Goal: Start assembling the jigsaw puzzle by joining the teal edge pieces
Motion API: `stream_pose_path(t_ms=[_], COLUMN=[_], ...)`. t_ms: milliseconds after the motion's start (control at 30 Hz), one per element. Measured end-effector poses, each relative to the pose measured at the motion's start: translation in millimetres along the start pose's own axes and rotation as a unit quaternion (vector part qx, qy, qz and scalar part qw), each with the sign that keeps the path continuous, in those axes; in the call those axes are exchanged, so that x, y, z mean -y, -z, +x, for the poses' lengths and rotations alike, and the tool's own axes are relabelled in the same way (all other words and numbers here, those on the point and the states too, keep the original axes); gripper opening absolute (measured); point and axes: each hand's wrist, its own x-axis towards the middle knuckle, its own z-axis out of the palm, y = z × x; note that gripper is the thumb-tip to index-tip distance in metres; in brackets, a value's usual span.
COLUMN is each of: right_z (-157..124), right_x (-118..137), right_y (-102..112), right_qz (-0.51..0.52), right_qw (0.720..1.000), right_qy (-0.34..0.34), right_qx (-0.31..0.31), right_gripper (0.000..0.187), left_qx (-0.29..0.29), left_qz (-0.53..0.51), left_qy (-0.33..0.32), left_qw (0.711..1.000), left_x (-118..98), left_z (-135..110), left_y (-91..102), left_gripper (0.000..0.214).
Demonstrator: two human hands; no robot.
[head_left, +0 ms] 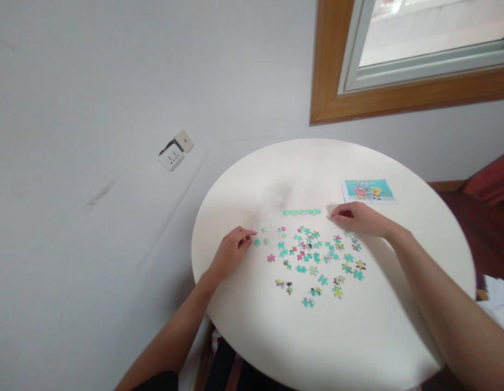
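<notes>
A small teal puzzle piece (257, 242) lies flat on the table just off the fingertips of your left hand (231, 251), on their right side and close enough that touching or a hair apart cannot be told. That hand rests palm down with the fingers loosely curled toward the piece. Whether it pinches anything is not clear.

Farther from you, a short joined strip (301, 212) of green-and-teal pieces lies with its long axis running left to right. Your right hand (358, 218) sits just beyond the strip's right end, palm down and knuckles raised, its fingertips tucked toward the strip. They hide what is under them, so you cannot tell whether it holds a piece. The right hand is the nearer one to the strip, and the left is the nearer one to the lone teal piece.

Between your two hands and nearer to you spreads a scatter of loose pieces (313, 258). Most are teal, with some pink and yellow ones, and all lie flat and mostly apart from each other.

A small printed cartoon picture (368, 190) lies beyond the right hand, toward the far right of the round white table (358, 336).

Off the table to the far left, a wall socket (175, 150) sits on the pale wall. A wooden window frame (325, 81) stands at the far right.
</notes>
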Motion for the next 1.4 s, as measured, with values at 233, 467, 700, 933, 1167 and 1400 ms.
stream_pose_path(t_ms=[233, 467, 700, 933, 1167, 1400], right_z=[0.1, 1.1, 0.0, -0.1, 0.7, 0.2], right_x=[-0.8, -3.9, -0.2, -2.8, -5.7, -5.1], right_y=[-0.2, -0.2, 0.8, -0.6, -1.5, -0.8], right_qz=[0.003, 0.004, 0.004, 0.008, 0.013, 0.008], right_qw=[1.0, 1.0, 1.0, 1.0, 1.0, 1.0], right_qy=[0.002, 0.0, 0.0, 0.005, 0.007, 0.004], right_qx=[0.001, 0.0, 0.004, 0.005, 0.004, 0.001], right_gripper=[0.033, 0.035, 0.034, 0.034, 0.036, 0.036], left_qx=[0.04, 0.04, 0.035, 0.056, 0.073, 0.104], left_qz=[-0.005, 0.001, 0.007, 0.004, 0.014, 0.019], left_qy=[-0.005, 0.011, -0.001, -0.013, -0.011, -0.013], left_qw=[0.999, 0.999, 0.999, 0.998, 0.997, 0.994], left_x=[1.0, -2.8, -5.9, -5.6, -7.5, -9.4], left_z=[0.3, -2.8, -2.9, -3.7, -3.5, -1.1], left_y=[-0.3, 3.5, 5.2, 8.1, 6.7, 9.7], left_gripper=[0.021, 0.013, 0.01, 0.014, 0.016, 0.016])
